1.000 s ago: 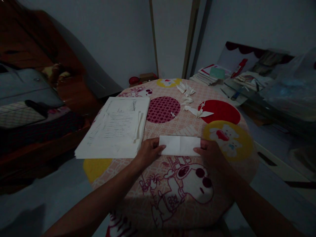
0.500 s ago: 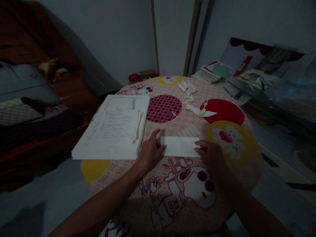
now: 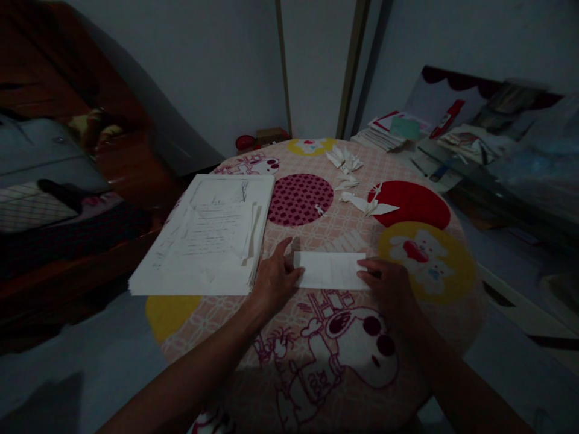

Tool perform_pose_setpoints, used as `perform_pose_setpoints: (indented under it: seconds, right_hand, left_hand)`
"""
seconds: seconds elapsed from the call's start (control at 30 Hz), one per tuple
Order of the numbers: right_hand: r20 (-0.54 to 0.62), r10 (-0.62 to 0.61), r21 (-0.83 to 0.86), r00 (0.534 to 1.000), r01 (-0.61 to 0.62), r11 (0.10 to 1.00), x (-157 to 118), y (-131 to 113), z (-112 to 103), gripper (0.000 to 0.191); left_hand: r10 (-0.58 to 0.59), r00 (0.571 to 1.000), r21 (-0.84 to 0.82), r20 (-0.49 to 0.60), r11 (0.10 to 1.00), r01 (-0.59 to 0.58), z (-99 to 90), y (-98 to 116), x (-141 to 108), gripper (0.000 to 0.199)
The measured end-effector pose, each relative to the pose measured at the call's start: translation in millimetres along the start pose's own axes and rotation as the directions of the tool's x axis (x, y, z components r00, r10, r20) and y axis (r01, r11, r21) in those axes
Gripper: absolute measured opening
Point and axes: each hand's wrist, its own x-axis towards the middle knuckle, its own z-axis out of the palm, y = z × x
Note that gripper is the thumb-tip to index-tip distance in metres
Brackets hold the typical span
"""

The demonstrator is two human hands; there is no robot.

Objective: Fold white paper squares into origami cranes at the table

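The white paper strip [image 3: 330, 270] lies on the surface [image 3: 226, 319], between its middle and near edge. The left hand's [image 3: 274, 277] grip is spread, thumb on the strip's left end. The right hand's [image 3: 389, 282] fingertips touch the right end; in this dimness I cannot tell whether that grip pinches.

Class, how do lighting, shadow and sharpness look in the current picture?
Head view: dim overall, with the white paper strip standing out pale; head view: shadow darkens the near tablecloth; head view: writing on the paper stack too soft to read.
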Motion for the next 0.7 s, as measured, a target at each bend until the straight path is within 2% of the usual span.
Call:
perform_pose_setpoints:
  seconds: [0.13, 0.7]
  right_hand:
    - [0.017, 0.027, 0.002, 1.0, -0.027, 1.0, 1.5, -0.1, 0.8, 0.031]
    - [0.011, 0.051, -0.024, 0.999, -0.051, 0.998, 3.4, -3.9, -1.5, 0.03]
  left_hand:
    - [-0.031, 0.999, 0.004, 0.006, 1.0, 0.031, 0.1, 0.5, 0.8, 0.073]
    - [-0.02, 1.0, 0.032, 0.011, 0.999, 0.02, -0.7, 1.0, 2.5, 0.07]
